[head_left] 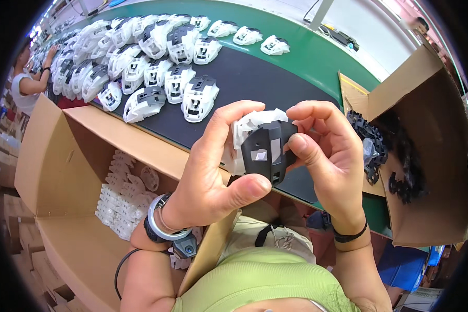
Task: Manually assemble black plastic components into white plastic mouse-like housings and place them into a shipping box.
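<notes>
Between both hands, above the near edge of the bench, is a white-and-black plastic shell shaped like a computer mouse. Its black cover (262, 151) faces me and has small rectangular openings; the white part (239, 132) shows behind it. My left hand (205, 169) is closed round the left side, thumb along the lower edge and forefinger over the top. My right hand (330, 153) grips the black cover's right end between thumb and fingers. Whether the two parts are fully joined I cannot tell. Several similar white-and-dark shells (200, 99) rest on the black mat beyond.
The black mat (254, 73) covers part of the green bench (301, 49). At left, an open carton (62, 229) contains white plastic parts (122, 197). On the right, another carton (426, 218) has black parts (369, 148) at its opening. A co-worker (31, 78) is at the far left.
</notes>
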Available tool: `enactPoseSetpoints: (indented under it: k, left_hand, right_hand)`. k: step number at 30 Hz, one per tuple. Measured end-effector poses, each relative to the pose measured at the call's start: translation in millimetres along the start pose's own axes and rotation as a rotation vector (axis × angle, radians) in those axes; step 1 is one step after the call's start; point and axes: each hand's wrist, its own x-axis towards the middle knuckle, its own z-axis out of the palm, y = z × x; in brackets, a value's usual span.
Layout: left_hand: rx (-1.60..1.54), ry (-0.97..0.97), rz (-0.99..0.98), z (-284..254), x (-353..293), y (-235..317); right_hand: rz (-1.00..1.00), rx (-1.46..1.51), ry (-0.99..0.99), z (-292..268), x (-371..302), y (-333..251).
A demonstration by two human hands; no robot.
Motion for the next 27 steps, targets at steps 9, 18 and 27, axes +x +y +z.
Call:
enactPoseSetpoints:
  k: [9, 18, 27]
  left_hand:
    - [0.046, 0.043, 0.062, -7.6, 1.7, -14.9]
    - [0.092, 0.195, 0.237, -10.2, 4.0, -19.0]
    - [-0.162, 0.084, 0.093, -8.9, 3.3, -22.8]
  right_hand:
    - [-0.137, -0.17, 0.134, 9.8, 8.3, 18.0]
    - [-0.34, -0.525, 0.087, 17.2, 19.7, 52.0]
    - [-0.46, -0.411, 0.117, 11.6, 6.8, 60.8]
